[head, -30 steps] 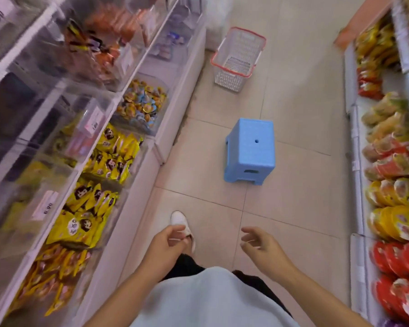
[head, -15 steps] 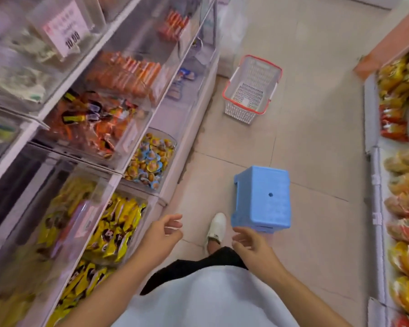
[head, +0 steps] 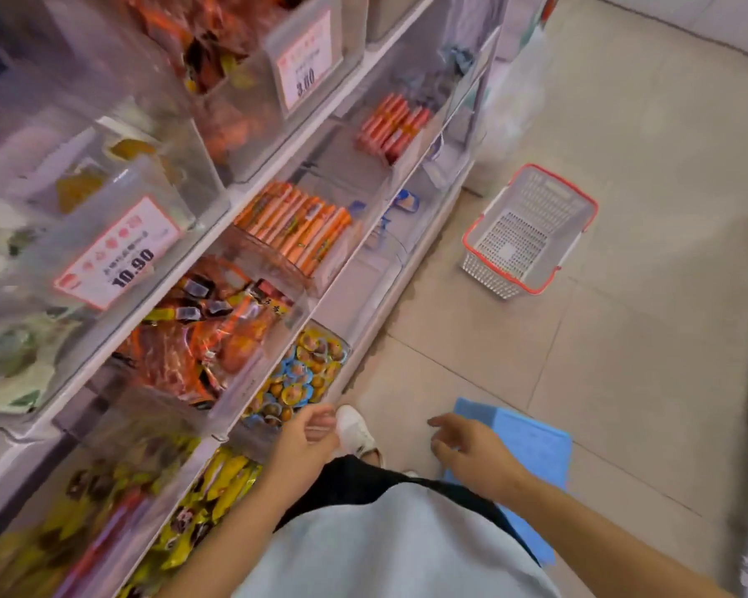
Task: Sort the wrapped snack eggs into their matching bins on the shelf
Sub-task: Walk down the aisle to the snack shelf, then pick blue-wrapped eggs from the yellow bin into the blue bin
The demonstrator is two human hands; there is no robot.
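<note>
The left hand (head: 305, 438) hung with fingers loosely curled and held nothing, just in front of the clear bin (head: 342, 360) on the low shelf. That bin contained the wrapped snack eggs (head: 303, 377), in blue and yellow wrappers. The right hand (head: 471, 451) was relaxed and empty above the blue stool (head: 532, 446). A white basket (head: 527, 230) with a red rim stood on the tiled floor (head: 622, 338), well apart from both hands.

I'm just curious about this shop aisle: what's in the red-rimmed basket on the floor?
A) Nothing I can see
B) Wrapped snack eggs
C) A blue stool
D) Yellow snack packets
A: the basket on the floor shows only its bare white mesh bottom and walls.
</note>
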